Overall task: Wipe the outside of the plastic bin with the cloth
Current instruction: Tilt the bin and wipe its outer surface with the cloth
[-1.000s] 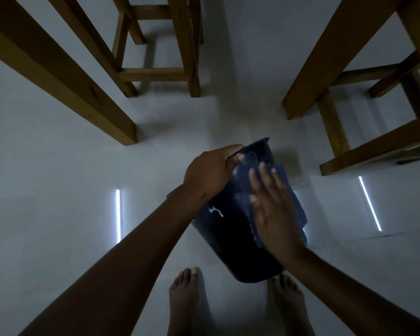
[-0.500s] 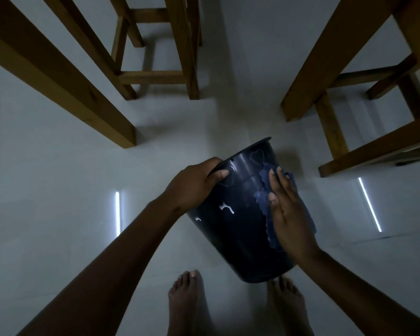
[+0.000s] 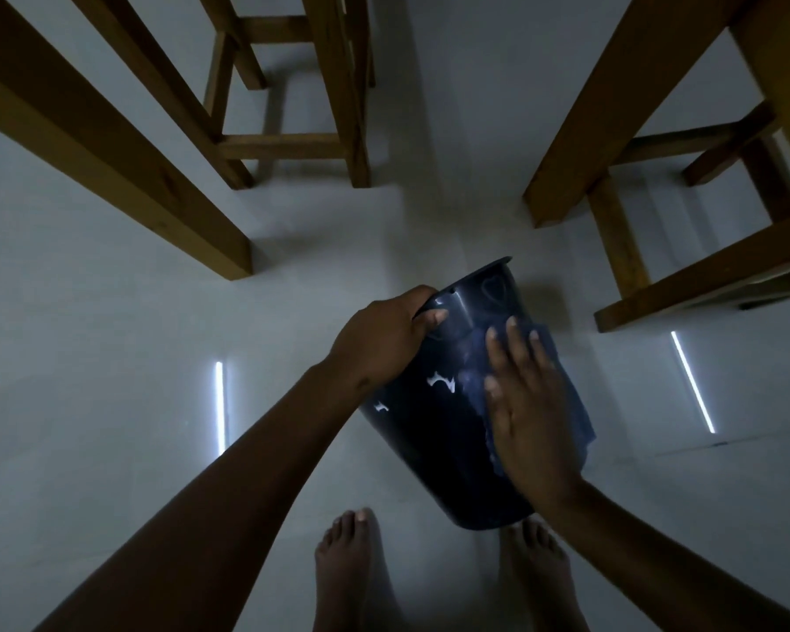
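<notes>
Dim, bluish, underexposed scene. Two thin bright strips of light reflect off the glossy floor [image 3: 110, 358], one on each side of the grip. Small glare spots mark the dark plastic bin [image 3: 429, 431]. Soft shadows; wooden furniture legs [image 3: 124, 152] splay with wide-angle distortion.

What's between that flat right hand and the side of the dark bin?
In the head view, a blue cloth lies between the right hand and the wall of the bin, pressed flat against it by the palm and fingers.
</notes>
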`<state>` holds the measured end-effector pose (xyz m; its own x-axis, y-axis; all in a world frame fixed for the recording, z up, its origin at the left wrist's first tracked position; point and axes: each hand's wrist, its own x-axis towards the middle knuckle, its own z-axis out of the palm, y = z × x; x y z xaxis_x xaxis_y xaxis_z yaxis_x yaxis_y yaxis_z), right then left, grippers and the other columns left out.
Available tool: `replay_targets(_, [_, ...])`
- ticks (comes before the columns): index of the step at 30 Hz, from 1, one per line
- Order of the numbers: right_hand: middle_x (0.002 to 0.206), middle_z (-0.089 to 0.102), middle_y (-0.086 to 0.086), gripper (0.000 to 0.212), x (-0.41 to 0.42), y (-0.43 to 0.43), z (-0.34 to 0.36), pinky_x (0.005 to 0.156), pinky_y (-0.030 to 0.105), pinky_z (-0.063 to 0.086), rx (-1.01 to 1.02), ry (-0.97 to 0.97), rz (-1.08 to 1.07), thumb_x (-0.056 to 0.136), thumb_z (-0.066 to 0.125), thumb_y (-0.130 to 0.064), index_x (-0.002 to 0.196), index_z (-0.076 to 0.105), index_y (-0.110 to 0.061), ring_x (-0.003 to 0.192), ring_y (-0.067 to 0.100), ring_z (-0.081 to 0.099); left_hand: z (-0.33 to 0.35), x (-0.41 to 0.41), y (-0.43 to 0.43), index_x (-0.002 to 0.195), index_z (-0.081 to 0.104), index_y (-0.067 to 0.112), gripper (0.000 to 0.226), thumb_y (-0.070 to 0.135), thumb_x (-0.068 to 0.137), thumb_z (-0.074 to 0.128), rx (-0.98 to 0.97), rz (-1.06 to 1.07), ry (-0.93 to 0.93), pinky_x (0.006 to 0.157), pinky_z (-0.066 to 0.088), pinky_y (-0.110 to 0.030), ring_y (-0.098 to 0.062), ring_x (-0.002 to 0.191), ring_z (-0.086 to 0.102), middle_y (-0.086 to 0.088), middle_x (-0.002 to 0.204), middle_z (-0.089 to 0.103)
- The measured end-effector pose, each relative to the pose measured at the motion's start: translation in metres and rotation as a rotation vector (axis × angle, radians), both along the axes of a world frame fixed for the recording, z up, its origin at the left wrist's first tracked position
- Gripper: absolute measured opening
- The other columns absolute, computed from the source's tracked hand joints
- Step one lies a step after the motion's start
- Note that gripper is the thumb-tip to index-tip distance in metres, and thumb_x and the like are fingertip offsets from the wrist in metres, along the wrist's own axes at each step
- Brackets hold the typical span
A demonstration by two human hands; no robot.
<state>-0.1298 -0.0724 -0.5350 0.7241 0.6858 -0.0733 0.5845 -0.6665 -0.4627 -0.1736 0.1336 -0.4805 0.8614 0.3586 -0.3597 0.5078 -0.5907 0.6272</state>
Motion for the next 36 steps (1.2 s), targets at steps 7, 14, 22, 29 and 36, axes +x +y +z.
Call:
replay_targets(7, [0.161, 0.013, -0.004, 0.050, 0.009, 0.013, 0.004, 0.117, 0.050, 0.020, 0.047, 0.011, 0.058, 0.102, 0.023, -0.033, 0.151, 0.017, -0.029, 0.149, 0.018, 0.002, -0.003, 0.002, 0.000, 0.119, 0.053, 0.031, 0.026, 0.041, 0.100, 0.040, -0.026, 0.001, -0.026, 0.080, 0.050, -0.031, -0.021, 0.096, 0.065, -0.001, 0.111, 0.070])
replay_targets(14, [0.161, 0.015, -0.002, 0.051, -0.021, -0.003, 0.003, 0.113, 0.052, 0.021, -0.052, -0.097, 0.170, 0.100, 0.022, -0.036, 0.151, 0.020, -0.029, 0.149, 0.026, 0.006, -0.003, -0.001, 0.000, 0.113, 0.055, 0.030, 0.024, 0.043, 0.099, 0.040, -0.027, 0.022, -0.011, 0.078, 0.048, -0.030, -0.022, 0.095, 0.064, 0.000, 0.109, 0.070])
replay_targets(22, [0.161, 0.014, -0.003, 0.051, 0.021, 0.003, 0.003, 0.114, 0.053, 0.025, 0.063, 0.027, 0.005, 0.101, 0.019, -0.039, 0.151, 0.014, -0.027, 0.149, 0.019, 0.006, -0.003, -0.016, 0.005, 0.104, 0.056, 0.029, 0.015, 0.038, 0.097, 0.046, -0.087, 0.034, -0.039, 0.067, 0.044, -0.021, -0.016, 0.085, 0.063, 0.008, 0.087, 0.064])
replay_targets(29, [0.160, 0.016, -0.002, 0.050, -0.002, 0.002, 0.005, 0.113, 0.051, 0.020, -0.112, -0.205, 0.316, 0.102, 0.010, -0.041, 0.151, 0.017, -0.030, 0.148, 0.026, 0.009, -0.004, 0.002, -0.001, 0.111, 0.058, 0.030, 0.019, 0.036, 0.098, 0.046, -0.097, 0.073, -0.089, 0.074, 0.048, -0.025, -0.014, 0.089, 0.065, 0.004, 0.102, 0.071])
replay_targets(36, [0.160, 0.015, 0.000, 0.050, -0.004, -0.001, -0.002, 0.116, 0.052, 0.020, 0.011, -0.028, 0.120, 0.102, 0.017, -0.038, 0.151, 0.011, -0.030, 0.149, 0.024, 0.006, 0.003, 0.004, 0.002, 0.119, 0.058, 0.029, 0.026, 0.035, 0.099, 0.042, -0.022, 0.035, -0.064, 0.081, 0.047, -0.028, -0.018, 0.095, 0.064, 0.001, 0.109, 0.070])
